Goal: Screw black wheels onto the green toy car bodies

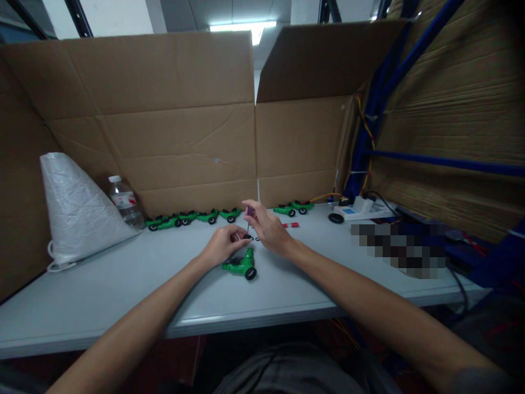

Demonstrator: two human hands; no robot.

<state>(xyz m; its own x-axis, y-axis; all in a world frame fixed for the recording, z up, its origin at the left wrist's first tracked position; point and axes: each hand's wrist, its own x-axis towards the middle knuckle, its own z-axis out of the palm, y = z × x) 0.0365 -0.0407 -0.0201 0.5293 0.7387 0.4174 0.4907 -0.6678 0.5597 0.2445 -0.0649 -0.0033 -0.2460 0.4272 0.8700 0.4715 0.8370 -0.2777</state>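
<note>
My right hand (266,224) is closed around the purple handle of a screwdriver (249,212), its thin shaft pointing down. Beneath the tip is a small black part (247,236), pinched by the fingers of my left hand (223,243) at the table top. A small black hook-like piece (257,238) lies just right of it. Close in front of my left hand rests a green toy vehicle piece (241,265) with a black wheel. The exact shape of the black part is hidden by my fingers.
Several green toy vehicles (186,218) line the back of the white table (287,298), with more green vehicles (293,208) to the right. A red tool (291,225) lies behind my right hand. A bottle (124,202) and silvery bag (82,213) stand left; a power strip (363,208) sits right.
</note>
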